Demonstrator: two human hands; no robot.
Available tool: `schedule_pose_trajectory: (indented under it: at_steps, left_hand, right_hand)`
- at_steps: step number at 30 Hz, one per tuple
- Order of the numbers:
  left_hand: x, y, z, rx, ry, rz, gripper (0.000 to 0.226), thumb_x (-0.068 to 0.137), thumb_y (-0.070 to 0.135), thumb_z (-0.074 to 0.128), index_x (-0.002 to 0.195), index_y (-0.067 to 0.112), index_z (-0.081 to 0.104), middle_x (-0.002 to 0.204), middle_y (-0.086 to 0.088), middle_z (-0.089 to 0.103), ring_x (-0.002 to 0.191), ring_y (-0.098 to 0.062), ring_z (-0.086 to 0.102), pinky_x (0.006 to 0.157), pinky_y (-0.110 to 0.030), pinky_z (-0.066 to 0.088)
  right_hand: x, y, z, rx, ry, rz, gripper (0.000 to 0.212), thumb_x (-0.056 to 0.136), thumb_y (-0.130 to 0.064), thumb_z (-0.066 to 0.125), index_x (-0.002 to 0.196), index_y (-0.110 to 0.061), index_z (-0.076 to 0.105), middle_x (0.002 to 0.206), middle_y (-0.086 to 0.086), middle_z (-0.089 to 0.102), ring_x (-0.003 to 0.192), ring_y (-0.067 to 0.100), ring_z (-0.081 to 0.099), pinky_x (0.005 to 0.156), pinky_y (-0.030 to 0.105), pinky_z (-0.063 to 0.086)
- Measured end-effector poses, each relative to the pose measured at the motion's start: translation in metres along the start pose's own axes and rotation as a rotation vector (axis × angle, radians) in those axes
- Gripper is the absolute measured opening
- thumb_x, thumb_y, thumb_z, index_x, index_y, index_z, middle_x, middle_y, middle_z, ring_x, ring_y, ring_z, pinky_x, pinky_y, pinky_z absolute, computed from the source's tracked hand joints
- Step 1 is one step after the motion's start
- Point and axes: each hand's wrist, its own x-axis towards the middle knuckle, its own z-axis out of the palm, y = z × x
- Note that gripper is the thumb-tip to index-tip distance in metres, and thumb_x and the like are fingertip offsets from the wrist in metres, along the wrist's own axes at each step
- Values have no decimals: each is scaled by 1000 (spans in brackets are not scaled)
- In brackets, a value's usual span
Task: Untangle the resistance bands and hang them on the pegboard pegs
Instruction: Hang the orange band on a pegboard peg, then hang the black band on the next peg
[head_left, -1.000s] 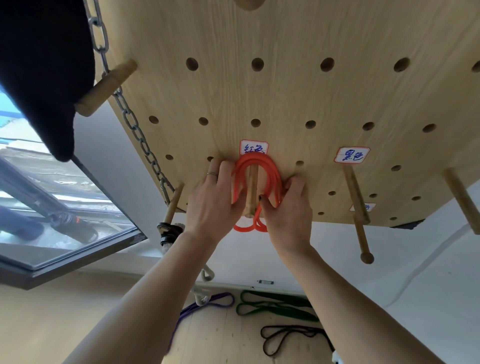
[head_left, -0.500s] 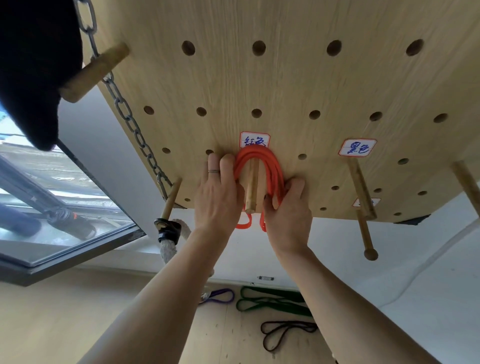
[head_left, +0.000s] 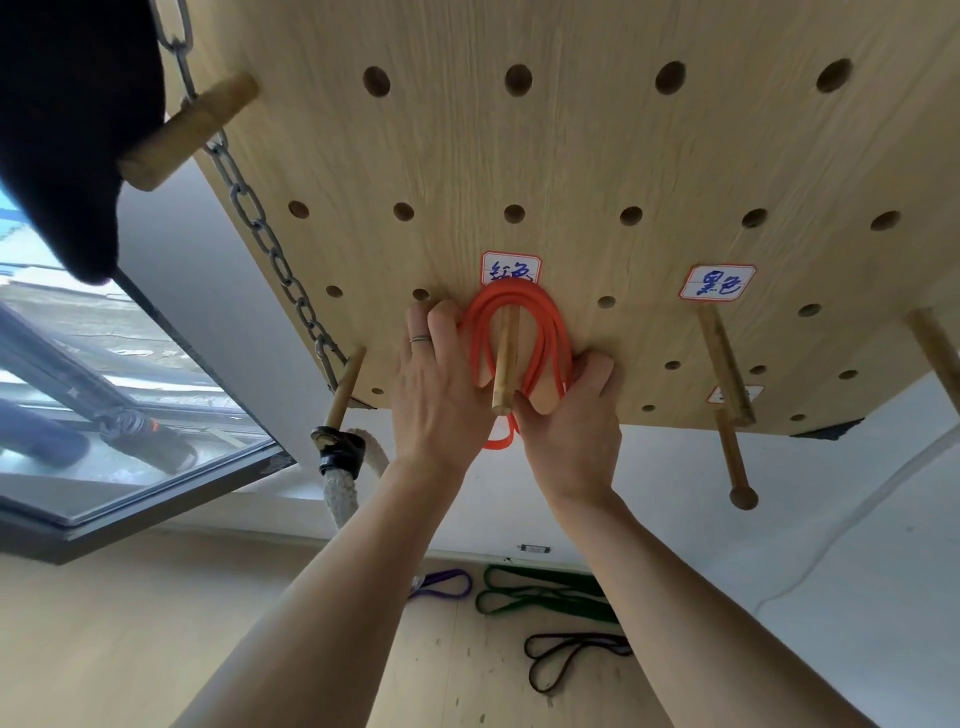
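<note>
An orange-red resistance band (head_left: 511, 299) lies coiled in several loops over a wooden peg (head_left: 506, 358) on the wooden pegboard (head_left: 571, 156), right below a handwritten label (head_left: 511, 268). My left hand (head_left: 441, 384) holds the left side of the loops, fingers up against the board and thumb inside the coil. My right hand (head_left: 571, 421) pinches the right side of the loops between thumb and curled fingers. A short end of the band pokes out below, between my hands. On the floor lie a purple band (head_left: 441, 584), a green band (head_left: 540, 595) and a black band (head_left: 571, 654).
A second label (head_left: 717, 283) sits above a bare peg (head_left: 724, 364), with another peg (head_left: 732, 457) below it. A metal chain (head_left: 265, 234) runs down the board's left edge to a thick rope (head_left: 340, 488). A black object (head_left: 67, 130) hangs top left beside a window (head_left: 104, 415).
The band's hanging loops have been drawn up, so less of it shows below the board's edge. Both hands stayed at the peg and closed in on the coil.
</note>
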Motion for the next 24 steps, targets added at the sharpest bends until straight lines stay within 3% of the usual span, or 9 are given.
schedule_pose_trajectory:
  at_steps: [4,7,9,12,16,19,22,24]
  left_hand:
    - [-9,-1,-8,21,-13,-20,60,85,41,78,116,18,32,122,-12,46,100,-35,57,71,-40,51]
    - [-26,-7,-17,40,8,-1,53,84,35,74,116,15,36,115,-11,47,94,-31,56,66,-36,45]
    - [-44,-12,-20,38,21,-16,50,84,28,75,113,16,37,110,-10,49,86,-26,53,66,-33,38]
    - [-84,-15,-18,27,-12,29,45,82,15,76,107,15,38,97,-6,47,75,-19,44,63,-33,35]
    - [-161,-27,9,51,-318,87,38,86,16,71,101,19,36,93,3,40,67,-17,45,62,-30,37]
    - [-222,-44,48,68,-628,85,28,92,21,63,103,21,38,97,7,43,73,-18,49,66,-30,38]
    - [-281,-63,107,105,-910,77,27,97,28,57,120,21,44,116,2,53,93,-22,59,76,-34,50]
    - [-320,-81,157,144,-1046,67,40,98,31,57,134,19,44,133,-3,53,114,-26,58,89,-39,52]
  right_hand:
    - [-13,3,-19,84,7,-25,57,84,-38,79,119,-7,47,114,6,53,80,21,60,63,30,49]
    - [-30,13,-37,89,41,-28,42,90,-27,74,116,-6,50,108,5,55,71,6,46,61,14,38]
    - [-44,26,-47,90,68,-1,35,93,-27,72,114,-7,51,99,2,54,70,7,44,58,10,32]
    - [-68,49,-59,122,92,44,27,95,-23,67,112,-10,51,91,2,54,71,15,52,58,15,37]
    - [-116,101,-60,130,25,152,18,99,-21,61,110,-16,48,86,2,53,71,18,55,57,25,46]
    - [-159,164,-43,36,-85,210,14,97,-15,60,106,-14,49,84,3,55,67,13,54,55,22,39]
    - [-202,245,-12,-147,-341,254,14,95,-7,60,108,-9,56,93,1,57,69,6,49,57,18,33]
    - [-229,304,14,-256,-585,313,26,96,-10,59,121,-9,56,110,3,59,85,15,56,67,25,39]
